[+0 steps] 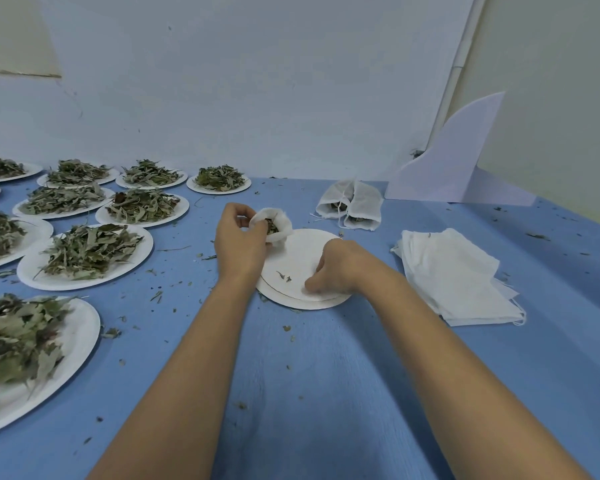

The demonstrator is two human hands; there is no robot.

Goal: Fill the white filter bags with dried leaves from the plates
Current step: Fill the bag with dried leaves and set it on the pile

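Note:
My left hand [238,239] holds a white filter bag [274,225] by its open mouth, and dark dried leaves show inside it. The bag hangs over the far edge of a nearly bare white plate [300,258] stacked on another plate. My right hand [333,270] rests on the near right part of that plate with its fingers curled down; whether they pinch leaf bits is hidden. A few small leaf scraps [284,276] lie on the plate between my hands.
Several plates heaped with dried leaves [87,252] cover the blue table's left side. Filled bags [352,204] lie at the back, a pile of flat white bags [454,275] at right. A white curved board [454,161] leans in the back right corner.

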